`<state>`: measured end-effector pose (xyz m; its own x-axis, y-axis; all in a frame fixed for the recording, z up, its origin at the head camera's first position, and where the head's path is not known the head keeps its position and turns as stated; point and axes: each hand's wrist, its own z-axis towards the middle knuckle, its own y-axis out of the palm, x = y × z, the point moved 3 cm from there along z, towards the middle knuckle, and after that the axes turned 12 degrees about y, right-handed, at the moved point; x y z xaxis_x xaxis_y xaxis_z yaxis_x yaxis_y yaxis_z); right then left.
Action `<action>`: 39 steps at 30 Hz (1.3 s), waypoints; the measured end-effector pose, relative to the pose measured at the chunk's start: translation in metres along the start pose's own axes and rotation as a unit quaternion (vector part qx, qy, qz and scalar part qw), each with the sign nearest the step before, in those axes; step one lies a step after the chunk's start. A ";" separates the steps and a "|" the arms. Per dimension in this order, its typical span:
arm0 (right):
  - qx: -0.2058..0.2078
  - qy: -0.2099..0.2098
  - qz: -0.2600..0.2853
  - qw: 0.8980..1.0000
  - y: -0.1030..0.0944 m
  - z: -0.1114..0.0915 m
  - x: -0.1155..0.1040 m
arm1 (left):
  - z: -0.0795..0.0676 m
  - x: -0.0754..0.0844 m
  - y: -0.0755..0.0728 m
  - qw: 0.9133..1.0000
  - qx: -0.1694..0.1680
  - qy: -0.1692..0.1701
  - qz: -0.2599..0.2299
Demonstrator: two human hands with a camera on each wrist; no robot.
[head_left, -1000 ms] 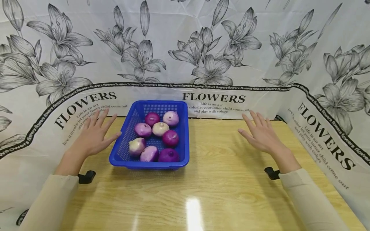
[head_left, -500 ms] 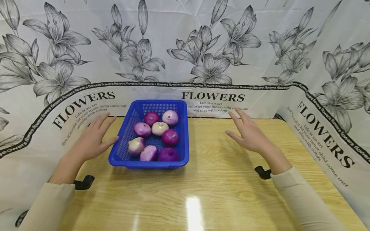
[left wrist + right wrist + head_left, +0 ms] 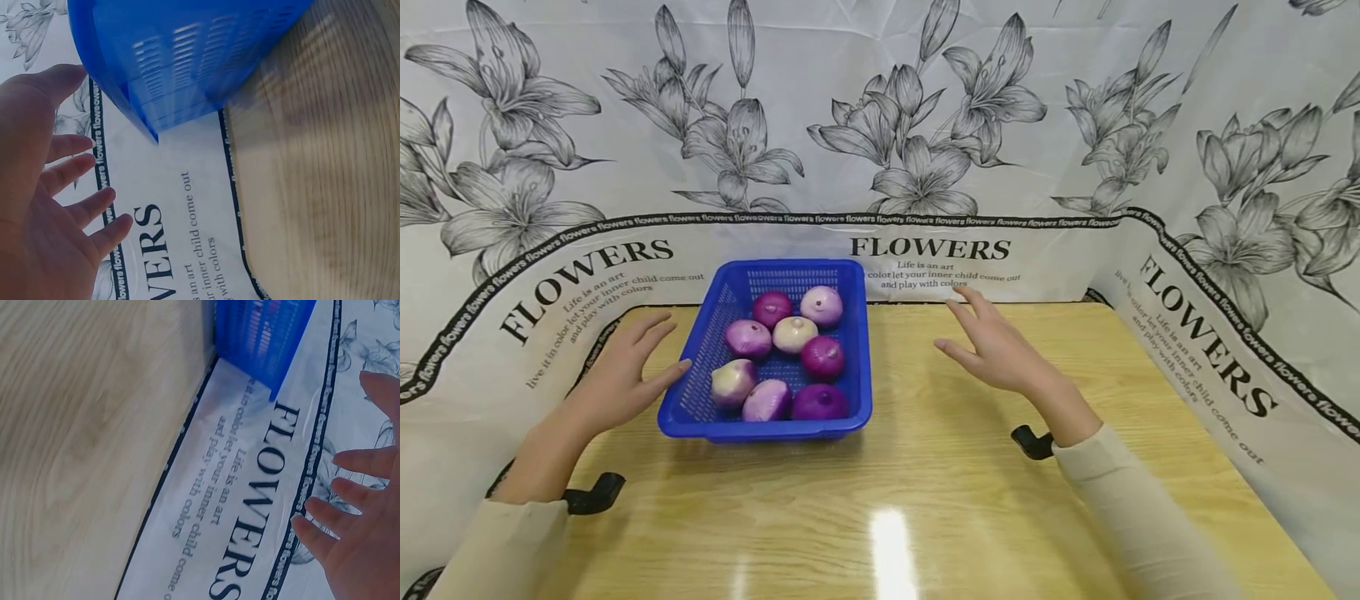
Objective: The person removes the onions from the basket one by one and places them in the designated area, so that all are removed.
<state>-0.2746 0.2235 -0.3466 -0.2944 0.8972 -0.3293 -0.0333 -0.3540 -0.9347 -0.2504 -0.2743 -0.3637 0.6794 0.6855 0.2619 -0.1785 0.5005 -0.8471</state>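
A blue plastic basket (image 3: 765,430) with perforated walls stands left of centre in the head view. Several onions (image 3: 823,357) lie in it, purple, pale lilac and one cream-white (image 3: 795,335). At the basket's left side is my left hand (image 3: 617,375), fingers spread and the thumb tip right by the rim. The left wrist view shows that hand with loose fingers beside the basket's wall (image 3: 181,69). My right hand (image 3: 1007,354) hovers right of the basket, apart from it, with fingers extended and nothing held. In the right wrist view its palm (image 3: 369,544) faces the basket's side.
The basket stands on a light wood-grain table (image 3: 940,500). A white cloth (image 3: 880,125) printed with black flowers and lettering rises along the back and both sides of the table. A black wrist mount (image 3: 1033,442) sticks out from the right wrist, another (image 3: 597,493) from the left.
My right hand has moved left, towards the basket. My left hand has come slightly lower, its thumb nearer the rim. The head view has shifted, so the scene sits further left; the onions stay put.
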 end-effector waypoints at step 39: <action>-0.066 -0.162 0.095 0.980 0.053 0.022 -0.110 | -0.007 0.034 0.047 0.989 -0.062 -0.120 -0.056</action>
<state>-0.2652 0.0999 -0.3565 -0.5721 0.6792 -0.4598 0.1689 -0.4511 -0.8764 -0.2311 -0.2309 -0.3981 0.4991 0.7427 0.4464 -0.0127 0.5213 -0.8533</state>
